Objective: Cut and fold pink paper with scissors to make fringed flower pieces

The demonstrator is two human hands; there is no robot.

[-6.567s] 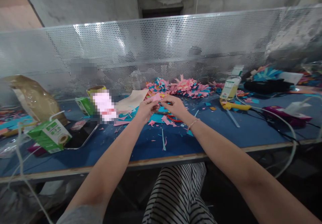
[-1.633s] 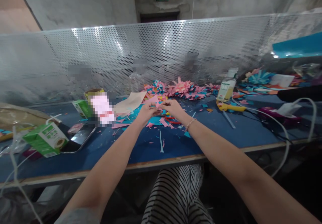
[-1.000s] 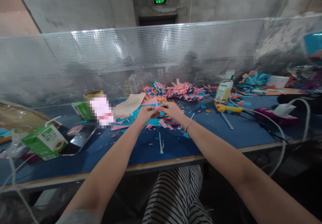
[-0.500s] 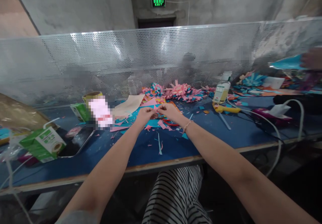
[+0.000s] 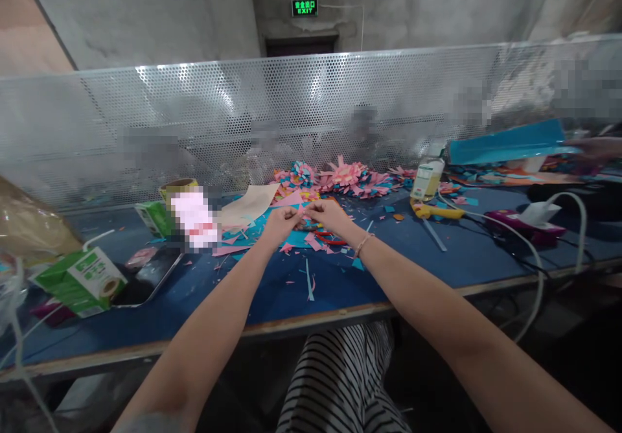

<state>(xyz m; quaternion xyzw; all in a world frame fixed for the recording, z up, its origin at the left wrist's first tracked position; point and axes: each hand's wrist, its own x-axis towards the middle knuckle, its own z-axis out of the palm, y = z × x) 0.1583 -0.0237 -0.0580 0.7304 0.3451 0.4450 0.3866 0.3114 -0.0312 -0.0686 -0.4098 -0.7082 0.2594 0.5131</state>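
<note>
Both my arms reach out over the blue table point(image 5: 398, 261). My left hand point(image 5: 276, 223) and my right hand point(image 5: 326, 214) meet fingertip to fingertip above the table's middle, each pinched on a small pink paper piece point(image 5: 299, 210) held between them. Most of the piece is hidden by my fingers. Pink and blue paper scraps point(image 5: 311, 242) lie right under my hands, with red scissors point(image 5: 324, 234) among them. A heap of finished pink and blue paper flowers point(image 5: 346, 177) lies just beyond.
A green drink carton point(image 5: 78, 279) and a phone point(image 5: 142, 274) lie at the left. A glue bottle point(image 5: 427, 177), a yellow glue gun point(image 5: 440, 210) and white cables point(image 5: 544, 251) are at the right. Another person's hand point(image 5: 590, 149) holds a blue sheet point(image 5: 505, 142). A perforated metal screen point(image 5: 291, 109) closes the back.
My hands have stayed together on the pink paper, fingers working slightly. At the far right another person's blue sheet has come further into view and lower.
</note>
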